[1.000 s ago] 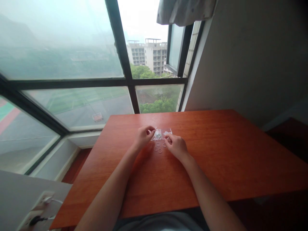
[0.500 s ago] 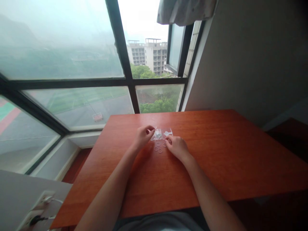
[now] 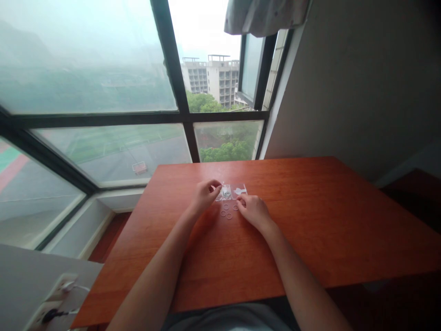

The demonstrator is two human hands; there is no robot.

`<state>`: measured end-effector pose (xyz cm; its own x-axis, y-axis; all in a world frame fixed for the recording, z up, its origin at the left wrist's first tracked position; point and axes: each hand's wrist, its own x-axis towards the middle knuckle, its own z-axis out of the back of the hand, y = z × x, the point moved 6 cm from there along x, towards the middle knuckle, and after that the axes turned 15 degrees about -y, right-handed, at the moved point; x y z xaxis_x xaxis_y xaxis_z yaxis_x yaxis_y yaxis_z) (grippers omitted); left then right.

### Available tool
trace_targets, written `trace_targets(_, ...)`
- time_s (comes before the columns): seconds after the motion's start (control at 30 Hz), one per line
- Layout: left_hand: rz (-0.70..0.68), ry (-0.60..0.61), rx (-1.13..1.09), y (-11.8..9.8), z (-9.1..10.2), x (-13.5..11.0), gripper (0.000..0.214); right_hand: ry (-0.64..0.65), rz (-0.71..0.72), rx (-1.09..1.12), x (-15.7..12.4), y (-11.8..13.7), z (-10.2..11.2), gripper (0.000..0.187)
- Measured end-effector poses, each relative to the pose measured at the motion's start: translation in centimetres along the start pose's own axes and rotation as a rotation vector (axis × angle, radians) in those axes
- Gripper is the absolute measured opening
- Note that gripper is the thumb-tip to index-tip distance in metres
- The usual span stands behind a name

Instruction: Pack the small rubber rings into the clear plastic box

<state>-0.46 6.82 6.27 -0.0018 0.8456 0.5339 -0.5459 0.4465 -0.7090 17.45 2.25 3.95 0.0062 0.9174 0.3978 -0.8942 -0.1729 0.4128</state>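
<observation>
On the table lies a small clear plastic box [image 3: 226,192] with pale rings in its base. To its right is a flat clear piece like an opened lid [image 3: 239,191] with a white patch on it. My left hand [image 3: 206,193] is closed in a pinch at the box's left edge; what its fingertips hold is too small to make out. My right hand [image 3: 253,209] is also pinched, its fingertips by the lid's near edge, and any held thing is hidden. Several thin pale rings [image 3: 229,216] lie loose on the wood between my hands, one beside my right fingertips.
The reddish-brown wooden table [image 3: 327,220] spreads wide on both sides. Beyond its far edge stands a dark-framed window [image 3: 191,117], with a pane tilted outward and a curtain [image 3: 267,16] above. Wall sockets [image 3: 55,301] with plugs are at the lower left.
</observation>
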Motion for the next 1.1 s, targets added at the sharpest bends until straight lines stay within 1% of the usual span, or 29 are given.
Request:
trace_targets(0.13,0.006,0.001,-0.006,0.1,0.0,0.0,0.017,0.033,-0.005,-0.001,-0.1,0.0,-0.2,0.019)
trace_targets(0.33,0.018,0.007,-0.004,-0.1,-0.1,0.0,0.016,0.167,-0.008,-0.040,-0.3,-0.1,-1.0,0.017)
trace_targets(0.47,0.017,0.012,-0.009,0.0,-0.1,0.0,0.016,0.194,-0.003,-0.059,-0.4,-0.1,-1.3,0.018)
trace_targets(0.8,0.024,0.017,0.014,-0.2,-0.1,0.0,0.015,0.145,0.013,-0.041,-0.3,0.0,-1.0,0.017)
trace_targets(0.97,0.022,0.015,0.008,-0.1,-0.1,0.0,0.015,0.075,-0.005,0.023,-0.1,0.1,-0.5,0.014)
trace_targets(1.1,0.028,0.030,-0.004,-0.1,-0.6,-0.2,0.015,-0.013,-0.022,0.057,0.2,0.1,0.0,0.013)
